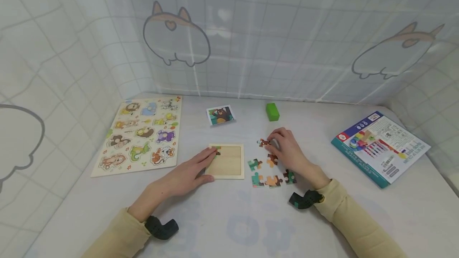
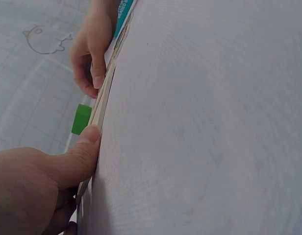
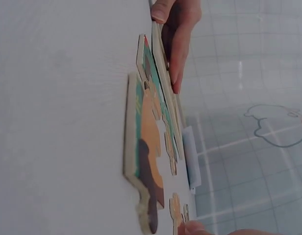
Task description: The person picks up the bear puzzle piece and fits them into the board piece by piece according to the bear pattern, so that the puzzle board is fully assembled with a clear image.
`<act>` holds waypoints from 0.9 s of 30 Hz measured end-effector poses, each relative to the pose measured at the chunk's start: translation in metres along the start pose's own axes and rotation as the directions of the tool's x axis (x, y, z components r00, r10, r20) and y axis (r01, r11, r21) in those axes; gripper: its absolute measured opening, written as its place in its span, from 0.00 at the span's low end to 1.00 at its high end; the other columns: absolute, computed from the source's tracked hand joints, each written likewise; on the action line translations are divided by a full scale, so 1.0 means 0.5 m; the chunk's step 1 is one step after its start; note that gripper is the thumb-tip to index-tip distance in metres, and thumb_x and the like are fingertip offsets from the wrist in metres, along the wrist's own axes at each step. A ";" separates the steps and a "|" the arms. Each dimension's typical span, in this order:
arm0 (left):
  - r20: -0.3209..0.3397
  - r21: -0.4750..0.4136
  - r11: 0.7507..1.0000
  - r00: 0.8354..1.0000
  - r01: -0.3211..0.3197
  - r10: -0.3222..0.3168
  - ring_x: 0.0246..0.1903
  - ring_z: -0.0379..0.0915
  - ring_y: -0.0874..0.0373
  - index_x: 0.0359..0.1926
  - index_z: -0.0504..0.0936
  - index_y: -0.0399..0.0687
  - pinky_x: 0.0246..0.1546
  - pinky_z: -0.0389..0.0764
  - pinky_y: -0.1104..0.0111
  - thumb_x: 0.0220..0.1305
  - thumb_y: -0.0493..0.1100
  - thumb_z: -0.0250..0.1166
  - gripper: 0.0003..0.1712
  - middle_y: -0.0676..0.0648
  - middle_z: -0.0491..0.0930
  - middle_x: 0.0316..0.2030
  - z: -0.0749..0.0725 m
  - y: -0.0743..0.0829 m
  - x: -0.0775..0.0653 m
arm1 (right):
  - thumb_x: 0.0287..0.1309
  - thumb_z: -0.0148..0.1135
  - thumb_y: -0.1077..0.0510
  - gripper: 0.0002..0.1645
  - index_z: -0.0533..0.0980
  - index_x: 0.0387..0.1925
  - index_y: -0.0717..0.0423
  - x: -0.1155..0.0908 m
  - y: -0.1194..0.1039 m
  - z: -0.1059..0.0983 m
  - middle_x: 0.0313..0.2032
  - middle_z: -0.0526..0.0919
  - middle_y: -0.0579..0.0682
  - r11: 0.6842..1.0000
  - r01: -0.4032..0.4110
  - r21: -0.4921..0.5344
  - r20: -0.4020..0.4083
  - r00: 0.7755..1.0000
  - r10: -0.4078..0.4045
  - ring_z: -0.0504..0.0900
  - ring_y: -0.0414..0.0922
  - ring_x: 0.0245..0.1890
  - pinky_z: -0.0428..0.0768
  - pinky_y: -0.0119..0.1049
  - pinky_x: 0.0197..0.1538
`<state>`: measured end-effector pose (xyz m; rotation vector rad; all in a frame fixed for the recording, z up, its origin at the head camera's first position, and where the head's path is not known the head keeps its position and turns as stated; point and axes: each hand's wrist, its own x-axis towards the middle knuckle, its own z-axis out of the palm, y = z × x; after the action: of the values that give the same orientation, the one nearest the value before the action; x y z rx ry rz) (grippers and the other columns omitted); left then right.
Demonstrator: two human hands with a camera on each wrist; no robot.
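A square wooden puzzle tray lies in front of me, with one puzzle piece in its upper left corner. My left hand rests along the tray's left side, fingers stretched over that corner and thumb at the lower left edge. To the right of the tray, my right hand pinches a brown jigsaw piece low over the table. Several other jigsaw pieces in green, brown and orange lie below that hand. The right wrist view shows some of these pieces close up.
Behind the tray lies a bear picture card, with a green block to its right. An animal puzzle board occupies the left side. A boxed set lies at the far right. A tiled-pattern curtain rises behind the table.
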<state>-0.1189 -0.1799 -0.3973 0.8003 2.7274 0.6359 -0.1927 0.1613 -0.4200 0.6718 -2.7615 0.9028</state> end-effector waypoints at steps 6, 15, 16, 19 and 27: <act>-0.001 0.008 1.000 1.000 -0.003 0.003 0.78 0.43 0.49 0.79 0.52 0.46 0.75 0.58 0.54 0.71 0.57 0.60 0.45 0.49 0.45 0.80 0.001 -0.003 0.000 | 0.64 0.67 0.58 0.12 0.80 0.43 0.63 0.000 0.002 0.001 0.51 0.75 0.57 1.000 0.020 -0.008 -0.001 1.000 -0.020 0.70 0.55 0.53 0.75 0.49 0.54; 0.004 0.005 1.000 1.000 0.000 0.000 0.78 0.42 0.49 0.79 0.52 0.45 0.75 0.57 0.54 0.71 0.57 0.60 0.44 0.49 0.45 0.80 0.000 -0.002 0.001 | 0.64 0.66 0.58 0.14 0.77 0.45 0.65 -0.004 0.000 0.001 0.51 0.75 0.59 0.999 0.038 -0.014 0.002 0.999 -0.038 0.70 0.55 0.52 0.75 0.48 0.53; 0.003 0.003 1.000 1.000 -0.001 0.001 0.78 0.43 0.49 0.78 0.52 0.45 0.75 0.57 0.53 0.71 0.57 0.60 0.44 0.48 0.46 0.80 -0.001 -0.001 0.001 | 0.64 0.66 0.59 0.14 0.77 0.45 0.65 -0.003 -0.001 0.000 0.50 0.75 0.59 0.999 0.040 -0.011 0.001 0.999 -0.040 0.70 0.55 0.52 0.75 0.48 0.53; -0.001 0.007 1.000 1.000 -0.006 0.006 0.78 0.43 0.48 0.78 0.52 0.44 0.75 0.58 0.53 0.71 0.57 0.60 0.45 0.47 0.46 0.80 -0.001 -0.002 0.000 | 0.64 0.66 0.59 0.14 0.77 0.46 0.66 -0.003 -0.004 -0.002 0.50 0.75 0.59 0.999 0.046 -0.004 -0.001 0.999 -0.046 0.70 0.55 0.52 0.74 0.48 0.52; -0.004 0.020 1.000 1.000 -0.020 0.020 0.78 0.43 0.49 0.78 0.52 0.44 0.75 0.56 0.54 0.72 0.58 0.59 0.45 0.47 0.46 0.80 0.000 -0.005 0.002 | 0.64 0.66 0.59 0.14 0.77 0.46 0.65 -0.003 -0.014 -0.003 0.50 0.75 0.58 0.999 0.035 -0.009 0.013 0.999 -0.035 0.70 0.54 0.52 0.74 0.47 0.53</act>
<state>-0.1207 -0.1810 -0.3986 0.8330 2.7365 0.6162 -0.1879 0.1577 -0.4154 0.7243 -2.7539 0.8819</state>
